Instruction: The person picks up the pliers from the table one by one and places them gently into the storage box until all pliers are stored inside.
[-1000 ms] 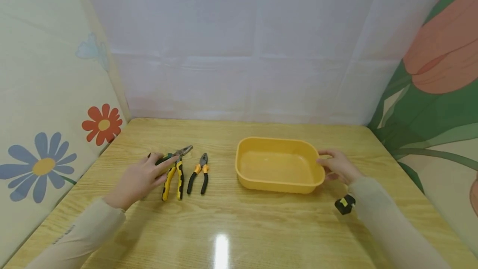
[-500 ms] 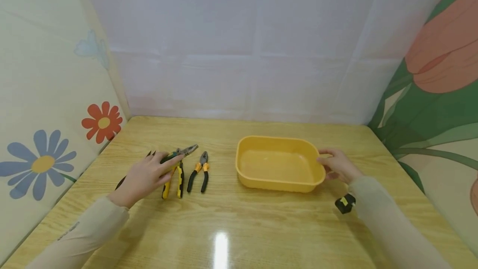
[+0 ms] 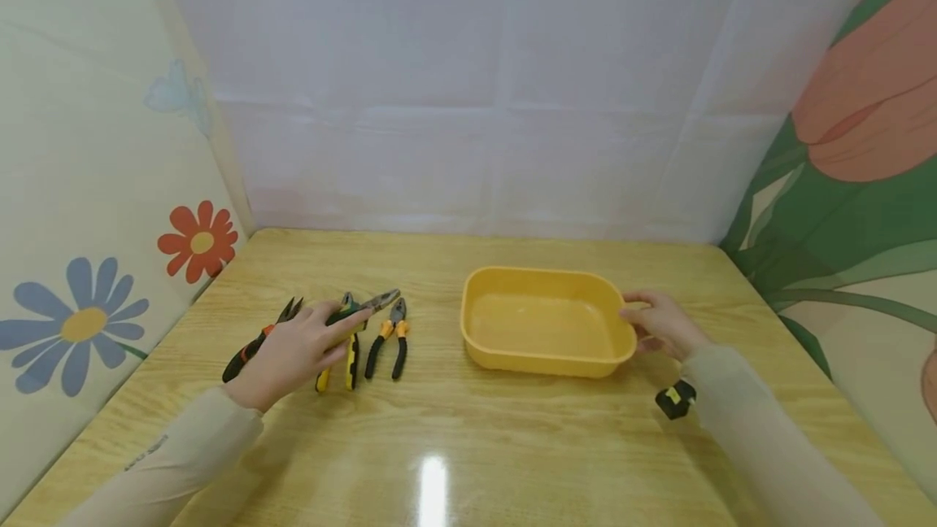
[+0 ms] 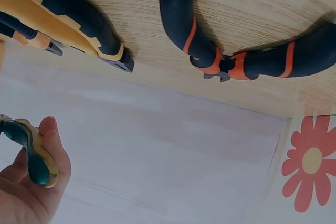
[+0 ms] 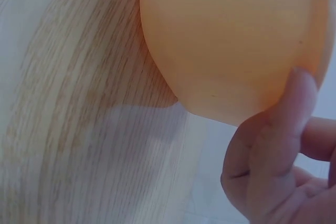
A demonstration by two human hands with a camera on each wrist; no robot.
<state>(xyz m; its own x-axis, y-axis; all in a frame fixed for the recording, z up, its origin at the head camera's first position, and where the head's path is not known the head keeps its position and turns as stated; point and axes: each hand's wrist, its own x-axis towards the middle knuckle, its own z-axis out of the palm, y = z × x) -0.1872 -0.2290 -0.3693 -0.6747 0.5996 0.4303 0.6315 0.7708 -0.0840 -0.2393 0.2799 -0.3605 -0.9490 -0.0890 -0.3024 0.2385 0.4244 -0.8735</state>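
My left hand [image 3: 296,352] holds pliers [image 3: 382,299] with green handles, their metal nose pointing right. In the left wrist view, a green-and-yellowish handle [image 4: 37,163] lies against the curled fingers. Partly behind this hand are yellow-and-black pliers [image 3: 353,360] on the table. Just right of them lie small pliers [image 3: 398,313] with black-and-orange handles. To the hand's left, red-and-black pliers [image 3: 249,354] rest with their handles spread in the left wrist view. My right hand [image 3: 668,324] pinches the right rim of a yellow plastic basin [image 3: 542,366], thumb along its wall in the right wrist view.
The wooden table [image 3: 512,446] meets a white cloth backdrop [image 3: 476,104] behind. Flower-printed panels [image 3: 80,185] stand on both sides. A small black block [image 3: 675,399] with a yellow patch sits beside the right sleeve.
My left hand has moved slightly right with the green-handled pliers, uncovering the red-and-black pliers on its left. The right hand stays at the basin's rim, and the basin has not visibly moved.
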